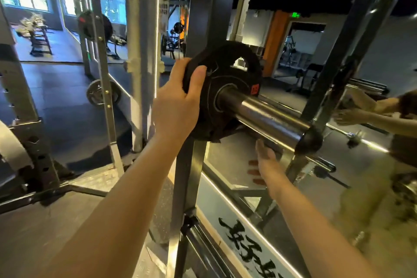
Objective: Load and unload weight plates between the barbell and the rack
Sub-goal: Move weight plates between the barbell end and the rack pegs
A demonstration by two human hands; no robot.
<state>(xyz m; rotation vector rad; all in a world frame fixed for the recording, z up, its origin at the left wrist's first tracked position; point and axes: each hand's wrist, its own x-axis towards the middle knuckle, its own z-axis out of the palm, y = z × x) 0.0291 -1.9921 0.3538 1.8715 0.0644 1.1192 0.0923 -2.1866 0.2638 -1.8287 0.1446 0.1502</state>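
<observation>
A black rubber weight plate [225, 79] with a grip hole sits on the chrome barbell sleeve [266, 115], pushed in against the rack upright [203, 18]. My left hand [178, 101] grips the plate's left rim, thumb on its face and fingers curled behind the edge. My right hand [267, 160] is below the sleeve with its fingers reaching up under it; the sleeve hides the fingertips. The black end cap [310, 141] of the sleeve points toward me and to the right.
A mirror [338, 119] on the wall to the right reflects the rack and my arms. Another rack [33, 142] stands at the left. A loaded bar [101, 95] lies on the floor behind. Benches and dumbbells stand further back.
</observation>
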